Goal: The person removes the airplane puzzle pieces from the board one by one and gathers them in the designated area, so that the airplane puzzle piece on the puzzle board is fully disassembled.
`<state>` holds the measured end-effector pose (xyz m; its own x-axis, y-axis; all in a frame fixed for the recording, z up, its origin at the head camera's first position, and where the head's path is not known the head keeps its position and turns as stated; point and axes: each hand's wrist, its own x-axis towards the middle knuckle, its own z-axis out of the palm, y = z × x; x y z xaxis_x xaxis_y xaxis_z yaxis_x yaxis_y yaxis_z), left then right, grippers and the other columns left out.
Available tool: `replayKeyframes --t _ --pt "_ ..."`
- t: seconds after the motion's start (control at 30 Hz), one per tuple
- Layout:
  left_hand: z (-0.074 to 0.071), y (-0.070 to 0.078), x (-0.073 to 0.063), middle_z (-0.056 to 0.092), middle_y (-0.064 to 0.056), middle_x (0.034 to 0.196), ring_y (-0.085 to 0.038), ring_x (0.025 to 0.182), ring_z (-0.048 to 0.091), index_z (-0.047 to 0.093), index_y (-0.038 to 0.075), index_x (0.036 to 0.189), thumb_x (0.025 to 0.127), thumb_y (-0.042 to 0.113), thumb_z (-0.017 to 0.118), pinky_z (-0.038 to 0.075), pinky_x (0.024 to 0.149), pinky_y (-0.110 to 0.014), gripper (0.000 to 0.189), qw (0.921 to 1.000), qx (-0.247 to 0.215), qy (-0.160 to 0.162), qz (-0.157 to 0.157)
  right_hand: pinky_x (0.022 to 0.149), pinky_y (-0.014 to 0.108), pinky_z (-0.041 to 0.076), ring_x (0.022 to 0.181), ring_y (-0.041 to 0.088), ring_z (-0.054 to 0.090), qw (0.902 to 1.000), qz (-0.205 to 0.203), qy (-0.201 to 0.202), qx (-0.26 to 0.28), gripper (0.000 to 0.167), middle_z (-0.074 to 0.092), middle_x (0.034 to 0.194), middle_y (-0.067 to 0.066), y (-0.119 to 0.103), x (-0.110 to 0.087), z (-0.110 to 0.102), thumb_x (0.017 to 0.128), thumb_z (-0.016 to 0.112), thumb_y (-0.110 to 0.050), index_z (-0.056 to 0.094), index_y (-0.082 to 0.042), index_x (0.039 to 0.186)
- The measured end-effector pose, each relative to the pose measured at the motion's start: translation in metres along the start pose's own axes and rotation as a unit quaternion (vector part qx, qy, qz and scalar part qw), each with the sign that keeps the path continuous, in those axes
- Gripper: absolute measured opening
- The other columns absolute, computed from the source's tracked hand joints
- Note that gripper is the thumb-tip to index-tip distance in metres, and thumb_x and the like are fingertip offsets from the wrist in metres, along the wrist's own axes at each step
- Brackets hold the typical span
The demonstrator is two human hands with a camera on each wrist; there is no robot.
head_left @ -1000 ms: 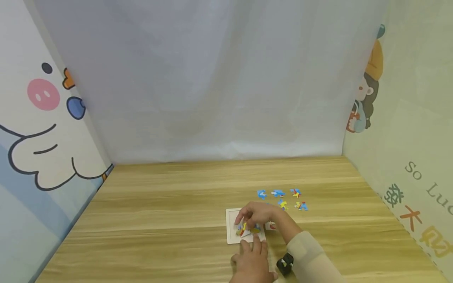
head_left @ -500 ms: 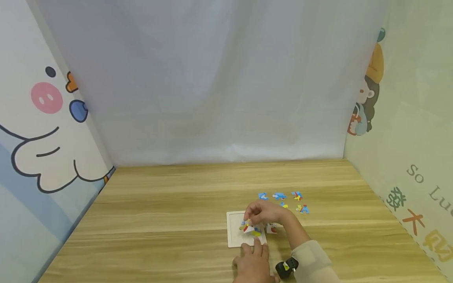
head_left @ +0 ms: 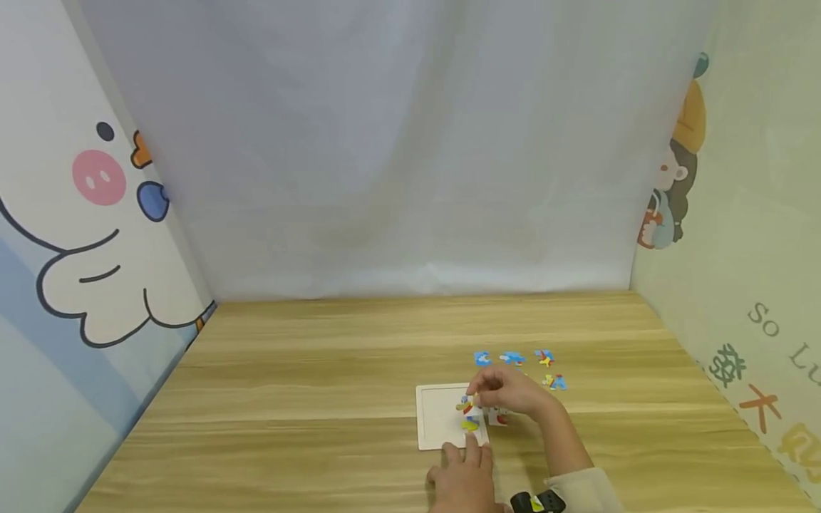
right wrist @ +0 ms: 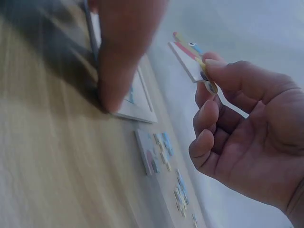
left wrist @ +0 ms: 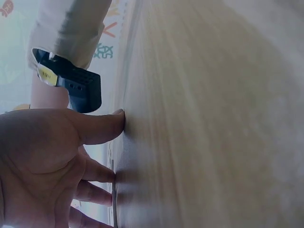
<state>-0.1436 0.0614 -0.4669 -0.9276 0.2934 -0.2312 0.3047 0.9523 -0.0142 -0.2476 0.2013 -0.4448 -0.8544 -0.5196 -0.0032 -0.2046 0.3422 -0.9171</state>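
Observation:
My right hand (head_left: 509, 392) pinches a jigsaw puzzle piece (right wrist: 190, 61) between thumb and fingertips, raised over the right part of a square white puzzle tray (head_left: 420, 420). The piece is white with red, yellow and blue print, and stands tilted in the right wrist view. Another piece (head_left: 470, 425), yellow-green and blue, lies inside the tray near its lower right corner. My left hand (head_left: 463, 479) lies with fingers spread, its fingertips on the tray's near edge. In the left wrist view, that hand's thumb (left wrist: 102, 127) rests on the wooden table.
A white and red puzzle piece (head_left: 498, 417) lies just right of the tray. Behind it are several loose blue, yellow and red pieces (head_left: 512, 358). A black wrist camera (head_left: 537, 501) sits on the right wrist. A pale curtain (head_left: 410, 178) closes off the table's back edge.
My right hand has drawn to the right across the tray with the pinched puzzle piece, baring the tray's left part. My left hand keeps its place at the near edge.

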Motion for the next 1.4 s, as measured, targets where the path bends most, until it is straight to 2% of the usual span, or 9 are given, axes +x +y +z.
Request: replayKeyframes --t 0.13,0.27,0.63,0.83,0.97,1.17,1.4 --pt "0.004 0.002 -0.001 0.040 0.001 0.141 -0.035 0.117 0.042 0.046 0.025 0.136 0.069 0.071 0.059 0.049 0.067 -0.051 0.082 0.9999 0.013 0.005 0.003 0.076 0.034 0.050 0.082 0.021 0.055 0.9996 0.000 0.023 0.015 0.011 0.061 0.086 0.008 0.004 -0.015 -0.005 0.086 0.063 -0.004 0.064 0.001 0.096" --pt "0.006 0.003 -0.003 0.041 0.000 0.141 -0.035 0.116 0.043 0.047 0.025 0.135 0.068 0.070 0.060 0.049 0.067 -0.051 0.082 0.9997 0.014 0.017 0.006 0.074 0.035 0.049 0.081 0.022 0.055 0.9989 0.003 0.040 0.024 0.014 0.060 0.086 0.010 0.006 -0.026 -0.009 0.086 0.064 -0.006 0.064 0.003 0.097" --pt "0.000 0.000 -0.002 0.039 -0.004 0.141 -0.036 0.118 0.041 0.045 0.021 0.136 0.068 0.070 0.062 0.049 0.070 -0.052 0.085 0.9999 -0.005 0.010 0.013 0.071 0.032 0.050 0.079 0.020 0.055 0.9969 0.004 0.076 0.019 0.015 0.060 0.087 0.011 0.010 -0.032 -0.020 0.083 0.068 -0.006 0.063 0.004 0.093" --pt "-0.006 -0.002 -0.003 0.040 -0.005 0.141 -0.037 0.117 0.042 0.045 0.020 0.136 0.069 0.070 0.062 0.050 0.071 -0.051 0.086 0.9997 0.006 0.011 0.023 0.077 0.036 0.046 0.086 0.024 0.055 0.9953 0.024 0.089 0.029 0.021 0.061 0.092 0.011 0.011 -0.039 -0.028 0.083 0.069 -0.009 0.062 0.006 0.097" --pt "-0.005 -0.002 -0.003 0.039 -0.005 0.141 -0.037 0.117 0.041 0.045 0.019 0.136 0.069 0.069 0.062 0.050 0.070 -0.051 0.085 0.9997 0.002 0.009 0.023 0.078 0.035 0.048 0.088 0.024 0.057 0.9937 0.033 0.103 0.030 0.022 0.063 0.095 0.012 0.013 -0.043 -0.031 0.084 0.068 -0.008 0.062 0.008 0.097" --pt "-0.003 -0.002 -0.002 0.038 -0.004 0.141 -0.036 0.115 0.041 0.044 0.020 0.137 0.069 0.070 0.061 0.050 0.066 -0.048 0.086 0.9998 0.000 0.002 0.020 0.074 0.034 0.048 0.086 0.023 0.056 0.9901 0.054 0.129 0.013 0.020 0.062 0.093 0.010 0.023 -0.051 -0.036 0.084 0.068 -0.009 0.065 0.004 0.098" --pt "-0.004 -0.002 -0.003 0.038 -0.005 0.142 -0.036 0.115 0.041 0.043 0.020 0.138 0.070 0.070 0.060 0.050 0.067 -0.049 0.086 0.9997 0.007 0.008 0.022 0.068 0.032 0.048 0.080 0.022 0.056 0.9875 0.066 0.142 0.017 0.023 0.062 0.095 0.012 0.030 -0.058 -0.042 0.083 0.066 -0.005 0.062 0.008 0.101"
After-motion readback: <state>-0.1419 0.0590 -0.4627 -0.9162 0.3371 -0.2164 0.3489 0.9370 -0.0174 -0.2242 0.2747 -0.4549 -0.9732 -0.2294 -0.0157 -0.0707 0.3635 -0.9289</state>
